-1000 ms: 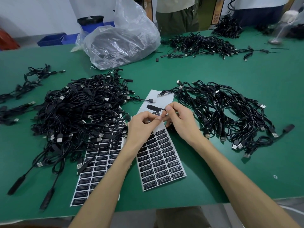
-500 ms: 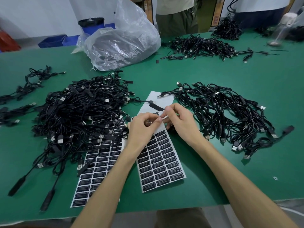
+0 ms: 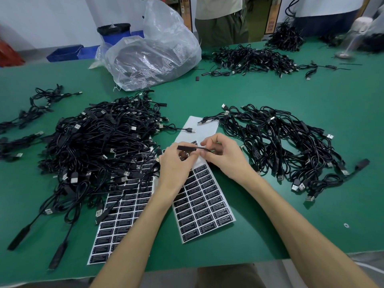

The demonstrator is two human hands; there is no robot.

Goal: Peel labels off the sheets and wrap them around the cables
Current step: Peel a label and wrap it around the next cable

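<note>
My right hand (image 3: 225,157) pinches a thin black cable (image 3: 204,150) just behind its slim black block end (image 3: 186,148), which points left over my left hand (image 3: 176,165). Below the block, my left thumb and fingers pinch a small dark label (image 3: 184,157), mostly hidden. Both hands hover over the upper part of a label sheet (image 3: 207,201) with rows of black labels; its top strip is bare white. To its left, a second label sheet (image 3: 124,217) lies partly under cables.
A big heap of black USB cables (image 3: 99,146) fills the left, and a flatter pile of cables (image 3: 280,146) lies to the right. A clear plastic bag (image 3: 153,55) sits behind. More cables (image 3: 249,59) and people stand at the far edge of the green table (image 3: 311,225).
The cable's block end has swung down and left from above the sheet's bare strip, and now lies across my left fingers. Both hands stay in the same spot.
</note>
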